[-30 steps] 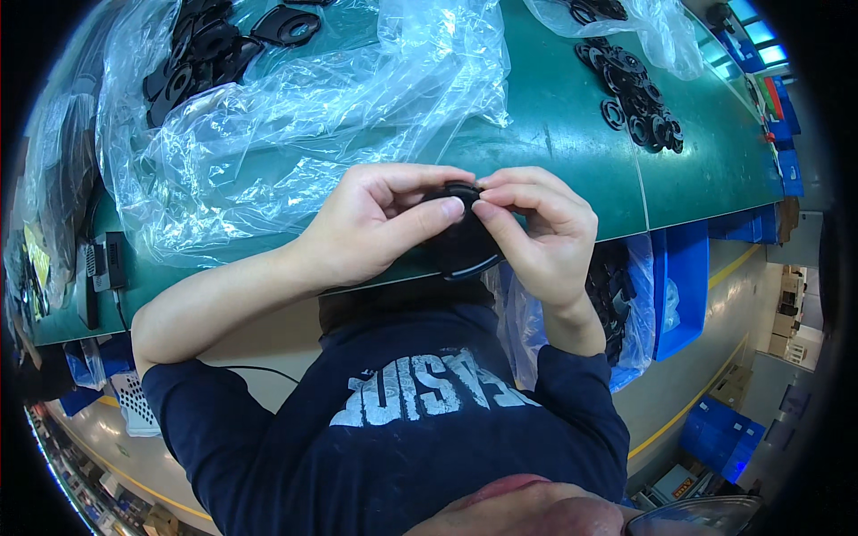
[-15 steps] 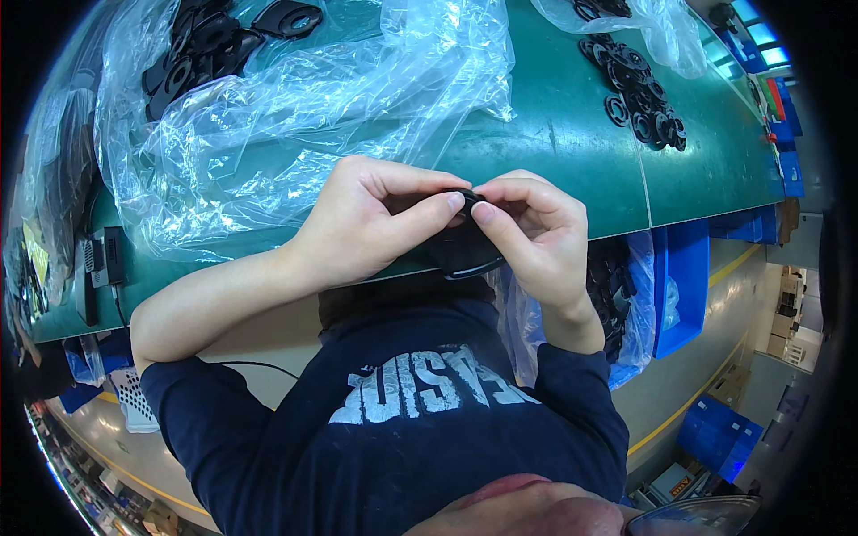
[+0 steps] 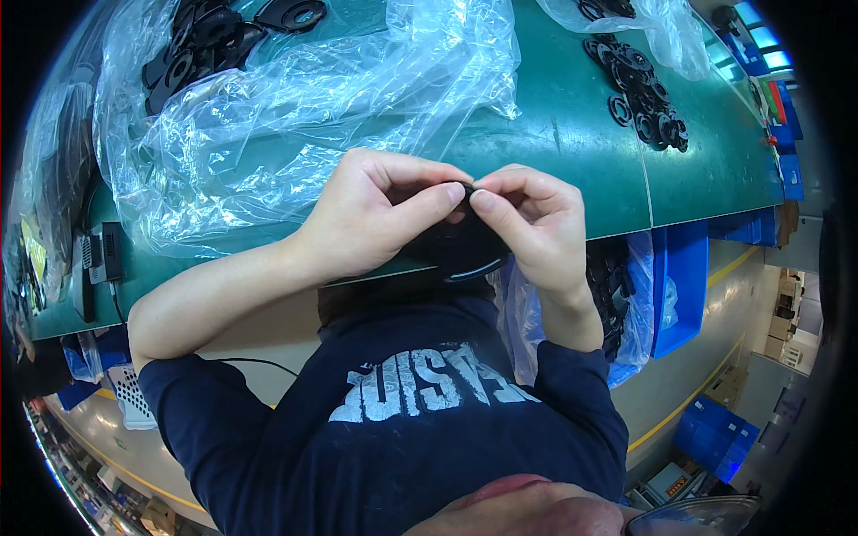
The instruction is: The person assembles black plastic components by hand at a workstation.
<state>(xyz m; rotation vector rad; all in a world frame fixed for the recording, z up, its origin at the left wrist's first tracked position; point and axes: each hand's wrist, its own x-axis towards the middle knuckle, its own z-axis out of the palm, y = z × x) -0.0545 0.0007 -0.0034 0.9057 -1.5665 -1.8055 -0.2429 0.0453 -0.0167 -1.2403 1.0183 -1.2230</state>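
Between my hands is a black plastic part [image 3: 469, 255], held in front of my body at the near edge of the green table [image 3: 590, 170]. My left hand [image 3: 380, 210] pinches its upper rim between thumb and fingers. From the other side my right hand [image 3: 536, 219] pinches the same rim, its thumb close to the left thumb. The lower end of the part has a shiny curved edge and hangs toward my shirt. Much of the part is hidden by my fingers and lies in shadow, so its full shape cannot be made out.
Crumpled clear plastic sheeting [image 3: 268, 152] covers the table's left, with black plastic parts [image 3: 206, 40] at the far left. Several black rings [image 3: 639, 89] lie at the far right. Below the right edge stand a blue bin [image 3: 684, 295] and a bag-lined container of black parts [image 3: 612, 286].
Both hands have shifted slightly upward while keeping their pinch on the black part. Its lower end has tilted a little, showing more of the curved edge.
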